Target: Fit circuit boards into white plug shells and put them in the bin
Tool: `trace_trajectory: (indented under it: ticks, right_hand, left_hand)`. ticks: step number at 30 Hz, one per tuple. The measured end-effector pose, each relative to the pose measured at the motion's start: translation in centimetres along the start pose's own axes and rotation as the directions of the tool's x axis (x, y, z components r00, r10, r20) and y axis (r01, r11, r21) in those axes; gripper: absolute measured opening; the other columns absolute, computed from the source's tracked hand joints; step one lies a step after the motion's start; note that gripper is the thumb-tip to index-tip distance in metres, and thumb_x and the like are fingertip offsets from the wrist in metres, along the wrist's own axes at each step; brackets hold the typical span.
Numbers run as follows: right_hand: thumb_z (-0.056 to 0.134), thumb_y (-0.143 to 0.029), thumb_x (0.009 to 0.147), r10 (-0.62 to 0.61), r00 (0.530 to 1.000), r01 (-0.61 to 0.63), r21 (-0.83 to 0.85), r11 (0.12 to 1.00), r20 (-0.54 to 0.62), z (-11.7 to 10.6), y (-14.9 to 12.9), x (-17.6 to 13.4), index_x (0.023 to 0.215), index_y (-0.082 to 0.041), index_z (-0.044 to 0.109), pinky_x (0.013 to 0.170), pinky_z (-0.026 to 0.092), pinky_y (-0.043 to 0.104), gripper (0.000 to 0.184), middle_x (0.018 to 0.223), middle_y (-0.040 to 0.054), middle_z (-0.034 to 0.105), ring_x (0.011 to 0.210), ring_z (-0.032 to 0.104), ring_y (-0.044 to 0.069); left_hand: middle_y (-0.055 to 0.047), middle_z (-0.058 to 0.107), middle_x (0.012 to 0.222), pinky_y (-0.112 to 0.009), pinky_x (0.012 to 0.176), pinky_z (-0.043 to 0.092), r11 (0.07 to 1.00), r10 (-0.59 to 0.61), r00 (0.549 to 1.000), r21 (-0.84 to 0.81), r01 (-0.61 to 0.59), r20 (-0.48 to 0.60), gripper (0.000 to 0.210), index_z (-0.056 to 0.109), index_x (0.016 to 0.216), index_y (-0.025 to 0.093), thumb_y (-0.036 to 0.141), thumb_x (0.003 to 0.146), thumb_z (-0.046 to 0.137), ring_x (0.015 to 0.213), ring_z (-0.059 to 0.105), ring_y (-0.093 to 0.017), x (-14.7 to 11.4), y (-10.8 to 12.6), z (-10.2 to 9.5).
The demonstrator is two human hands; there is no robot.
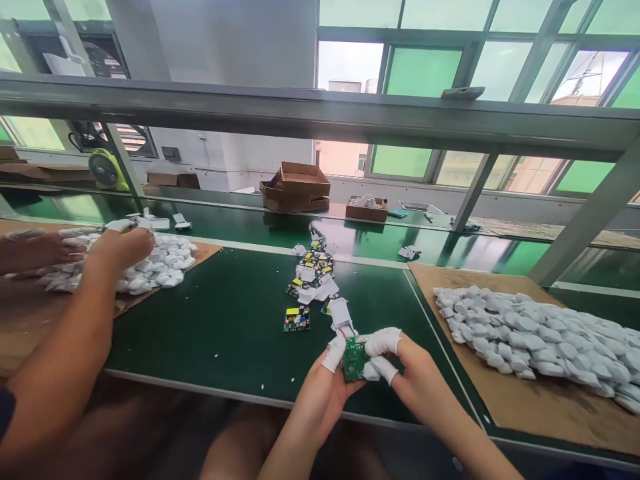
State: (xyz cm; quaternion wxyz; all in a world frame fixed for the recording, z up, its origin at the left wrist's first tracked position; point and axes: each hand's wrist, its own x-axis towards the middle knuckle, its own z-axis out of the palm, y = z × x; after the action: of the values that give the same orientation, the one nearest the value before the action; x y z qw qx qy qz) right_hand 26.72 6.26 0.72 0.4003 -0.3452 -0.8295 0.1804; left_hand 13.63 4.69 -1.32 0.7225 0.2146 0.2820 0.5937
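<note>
Between my two hands is a green circuit board (pixel 354 360), held a little above the front part of the bench. My left hand (pixel 325 383) pinches its left edge with a white-wrapped thumb. My right hand (pixel 400 357), thumb and finger also wrapped in white, grips the right edge. A white plastic casing (pixel 342 315) sits just beyond the board, joined to it by thin red and pale wires. Past it lies a heap of circuit boards and white casings (pixel 313 273). One loose board with a yellow part (pixel 297 319) rests left of my hands.
White plastic pieces (pixel 540 333) are piled on cardboard (pixel 480 387) at right. At left a co-worker's hands (pixel 120 247) work over another white pile (pixel 165 263). Cardboard boxes (pixel 300 183) stand at the back, and a metal beam (pixel 300 113) crosses above the bench.
</note>
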Motion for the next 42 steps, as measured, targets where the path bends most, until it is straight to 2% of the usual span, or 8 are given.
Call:
trace_trajectory:
  ticks: [6,9,15,20,27,31,36,42]
  right_hand:
    - [0.039,-0.012,0.076,-0.129,0.943,0.058,-0.23,0.971,-0.307,2.0,1.7,-0.9,0.089,-0.014,0.053,0.067,0.046,0.026,0.02,0.083,0.0085,0.057,0.078,0.054,0.016]
    - [0.037,-0.015,0.078,-0.134,0.922,0.018,-0.306,0.952,-0.364,2.5,2.1,-1.0,0.095,-0.011,0.051,0.071,0.046,0.03,0.023,0.088,0.0116,0.056,0.084,0.052,0.018]
    - [0.036,-0.022,0.079,0.042,0.936,-0.11,-0.175,0.978,-0.35,2.7,2.3,0.2,0.103,-0.013,0.047,0.077,0.044,0.035,0.027,0.096,0.0117,0.054,0.091,0.05,0.02]
    - [0.033,-0.029,0.083,0.141,0.929,-0.116,0.092,0.989,-0.343,2.0,1.6,0.1,0.1,-0.017,0.05,0.079,0.044,0.031,0.026,0.098,0.009,0.055,0.092,0.051,0.017]
    - [0.049,-0.023,0.075,0.006,1.0,-0.006,-0.083,0.997,-0.001,0.0,1.5,-2.0,0.112,-0.027,0.047,0.089,0.036,0.04,0.038,0.122,0.0082,0.038,0.109,0.039,0.023]
    - [0.048,-0.026,0.075,0.12,0.979,-0.11,0.072,0.991,-0.166,0.2,1.6,-1.9,0.098,-0.024,0.058,0.082,0.041,0.04,0.025,0.1,0.009,0.055,0.095,0.05,0.022]
    - [0.051,-0.034,0.072,0.433,0.889,-0.296,0.535,0.792,-0.15,1.5,1.0,-1.7,0.099,-0.019,0.053,0.086,0.039,0.039,0.031,0.101,0.0085,0.057,0.095,0.052,0.021]
    - [0.051,-0.029,0.072,0.355,0.916,-0.253,0.418,0.873,-0.189,2.9,0.7,-1.8,0.093,-0.019,0.057,0.092,0.031,0.042,0.024,0.113,0.0111,0.047,0.106,0.042,0.022]
  left_hand:
    - [-0.003,0.059,0.09,-0.029,0.073,0.041,0.997,0.024,1.0,0.078,-0.024,0.004,0.024,0.048,0.098,0.019,0.022,0.074,0.048,0.08,0.054,-0.013,0.0,-0.4,0.5]
    - [-0.003,0.058,0.092,-0.029,0.072,0.042,0.988,-0.02,1.0,0.156,0.017,0.02,0.024,0.046,0.099,0.018,0.022,0.075,0.046,0.079,0.053,-0.013,-0.2,-0.3,0.7]
    - [-0.004,0.055,0.097,-0.028,0.069,0.043,0.942,-0.033,0.999,0.334,0.023,0.024,0.035,0.045,0.099,0.019,0.026,0.067,0.056,0.081,0.051,-0.014,-0.9,0.0,1.2]
    - [-0.003,0.055,0.092,-0.02,0.062,0.041,0.922,0.046,0.999,0.387,-0.032,-0.028,0.052,0.043,0.097,0.018,0.027,0.053,0.069,0.081,0.052,-0.014,-1.0,-0.2,1.1]
    - [-0.002,0.055,0.083,-0.022,0.063,0.042,0.941,0.104,0.994,0.325,-0.09,-0.027,0.045,0.046,0.091,0.017,0.028,0.054,0.069,0.073,0.052,-0.012,-0.7,-0.6,1.0]
    - [-0.005,0.058,0.09,-0.027,0.064,0.044,0.963,0.095,0.993,0.258,-0.073,-0.075,0.037,0.048,0.093,0.018,0.039,0.064,0.059,0.077,0.053,-0.015,-0.6,-0.7,0.9]
    - [-0.004,0.059,0.087,-0.028,0.064,0.045,0.99,0.035,0.995,0.139,-0.022,-0.092,0.023,0.051,0.091,0.016,0.033,0.076,0.045,0.075,0.054,-0.014,-0.7,-0.3,1.0]
    - [-0.003,0.058,0.082,-0.028,0.063,0.045,0.995,0.032,0.994,0.099,-0.022,-0.102,0.019,0.051,0.089,0.016,0.029,0.077,0.043,0.072,0.054,-0.013,-0.8,-0.3,1.1]
